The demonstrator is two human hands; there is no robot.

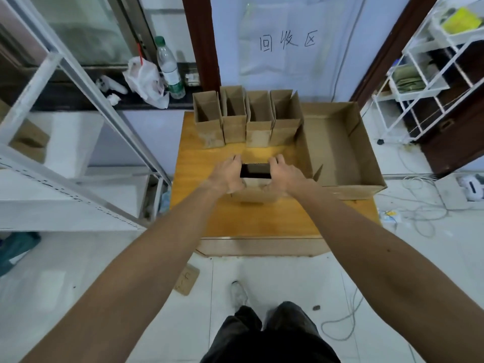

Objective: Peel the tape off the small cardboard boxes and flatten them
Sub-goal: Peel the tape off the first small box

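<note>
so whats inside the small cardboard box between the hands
The small brown cardboard box shows only dark shadow through its open top; its floor cannot be seen.

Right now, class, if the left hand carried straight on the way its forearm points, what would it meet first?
After a strip of bare table, the left hand, gripping the small box, would likely meet the row of upright boxes, around its middle; depth is hard to judge.

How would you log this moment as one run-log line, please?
left hand: grips small box, left side | right hand: grips its right side | row of four boxes: upright behind | large carton: open, to the right
</note>
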